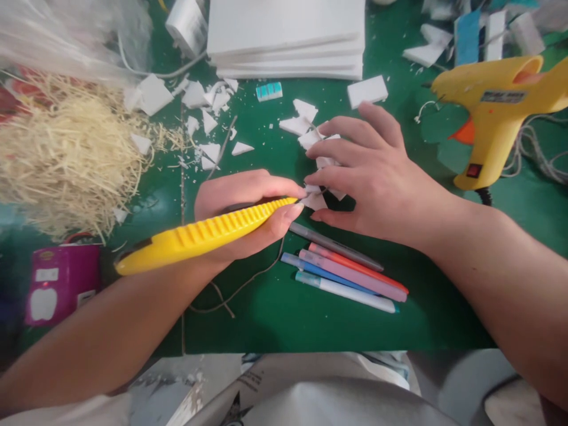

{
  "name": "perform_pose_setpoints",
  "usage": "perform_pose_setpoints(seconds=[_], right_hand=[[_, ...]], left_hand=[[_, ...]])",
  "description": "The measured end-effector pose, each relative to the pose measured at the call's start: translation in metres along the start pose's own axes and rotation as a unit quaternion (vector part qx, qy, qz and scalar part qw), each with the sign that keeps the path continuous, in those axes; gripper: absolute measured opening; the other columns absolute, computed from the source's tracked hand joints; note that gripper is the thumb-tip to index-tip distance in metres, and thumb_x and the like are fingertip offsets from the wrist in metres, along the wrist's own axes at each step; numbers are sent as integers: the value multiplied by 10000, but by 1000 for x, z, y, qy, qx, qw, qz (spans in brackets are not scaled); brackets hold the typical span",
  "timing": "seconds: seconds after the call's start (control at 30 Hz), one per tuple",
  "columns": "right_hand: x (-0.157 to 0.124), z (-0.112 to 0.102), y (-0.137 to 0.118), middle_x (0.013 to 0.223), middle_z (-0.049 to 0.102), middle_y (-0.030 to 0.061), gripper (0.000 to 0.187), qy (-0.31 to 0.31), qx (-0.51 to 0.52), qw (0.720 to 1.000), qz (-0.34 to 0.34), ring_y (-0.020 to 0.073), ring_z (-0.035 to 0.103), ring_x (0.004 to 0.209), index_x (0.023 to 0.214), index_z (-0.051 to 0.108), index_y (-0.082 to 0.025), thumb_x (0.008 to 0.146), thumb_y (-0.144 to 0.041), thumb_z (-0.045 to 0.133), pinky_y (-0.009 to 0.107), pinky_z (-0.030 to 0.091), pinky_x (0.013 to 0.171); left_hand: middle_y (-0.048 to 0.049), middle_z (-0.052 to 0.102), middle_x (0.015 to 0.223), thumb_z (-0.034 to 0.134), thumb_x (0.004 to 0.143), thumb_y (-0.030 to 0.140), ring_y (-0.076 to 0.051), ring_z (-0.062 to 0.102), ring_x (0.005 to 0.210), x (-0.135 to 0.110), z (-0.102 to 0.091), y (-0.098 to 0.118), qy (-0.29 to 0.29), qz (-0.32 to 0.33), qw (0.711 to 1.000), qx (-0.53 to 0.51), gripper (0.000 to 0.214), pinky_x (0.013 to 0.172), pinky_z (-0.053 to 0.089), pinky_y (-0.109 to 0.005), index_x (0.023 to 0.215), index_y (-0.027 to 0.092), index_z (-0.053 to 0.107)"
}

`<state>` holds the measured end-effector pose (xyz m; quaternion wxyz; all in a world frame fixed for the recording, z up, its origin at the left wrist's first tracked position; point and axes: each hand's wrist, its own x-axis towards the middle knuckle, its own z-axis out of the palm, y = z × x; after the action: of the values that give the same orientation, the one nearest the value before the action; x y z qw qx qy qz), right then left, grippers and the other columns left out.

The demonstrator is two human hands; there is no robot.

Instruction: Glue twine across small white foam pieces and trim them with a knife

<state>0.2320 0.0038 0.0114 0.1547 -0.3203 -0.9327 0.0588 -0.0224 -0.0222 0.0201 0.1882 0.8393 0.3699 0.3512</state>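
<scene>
My left hand (244,189) is closed around a yellow utility knife (208,231) with a ribbed body, its front end pointing right at the fingertips. The blade is barely visible. Just to the right, my right hand (373,165) arches with fingers apart over white foam scraps (316,201). Its fingertips reach or touch the pieces, partly hiding them. More jagged foam scraps (299,121) lie beyond those fingers. Below both hands rest several felt-tip pens (350,272), side by side at a slant. A thin grey cord (248,284) curls on the table under my left wrist.
A stack of white foam sheets (284,29) stands at the back. On the right lies a yellow glue gun (492,112) with its cable. Shredded straw (75,154) and a purple box (62,284) are at left. Foam crumbs (208,121) litter the green table (275,331).
</scene>
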Motion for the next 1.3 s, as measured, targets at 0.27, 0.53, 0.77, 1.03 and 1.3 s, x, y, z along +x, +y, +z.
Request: perform_pose_setpoints(seconds=[0.27,0.53,0.77,1.03,1.3], right_hand=[[1,1,-2,1360,799,144,224,14,0,1000,-7,448,607,1510,1088,818,-217,1035,-393,690,767,273,1360],[-1,-3,-3,1438,780,105,278,5,30,999,12,459,588,1506,1219,815,-292,994,-421,715,830,148,1350],[4,-10,-8,1219,848,43,219,-11,37,999,-2,411,620,1479,1095,841,-316,1028,-292,634,815,127,1375],[7,-10,-8,1143,862,45,305,-25,11,1000,-5,378,641,1468,1019,851,-290,1054,-238,553,798,189,1392],[3,-5,-3,1246,843,66,255,20,5,999,-26,396,618,1499,1002,859,-261,1063,-233,613,776,251,1381]], left_hand=[[49,878,921,658,1025,330,-187,814,744,0,0,-1,-12,1,1000,10,175,704,688,-306,996,358,829],[36,872,927,664,1027,304,-179,823,789,-1,0,0,-12,-10,1000,14,170,742,670,-274,1007,342,828],[39,872,920,645,1026,349,-177,806,759,-1,0,-1,-23,-16,999,21,189,729,667,-282,994,352,831],[43,860,857,658,1014,357,-189,785,693,2,0,-2,-20,-5,1000,18,187,669,669,-312,962,371,837],[40,863,888,665,1024,299,-174,799,732,1,1,1,-6,9,1000,20,168,710,667,-292,978,343,820]])
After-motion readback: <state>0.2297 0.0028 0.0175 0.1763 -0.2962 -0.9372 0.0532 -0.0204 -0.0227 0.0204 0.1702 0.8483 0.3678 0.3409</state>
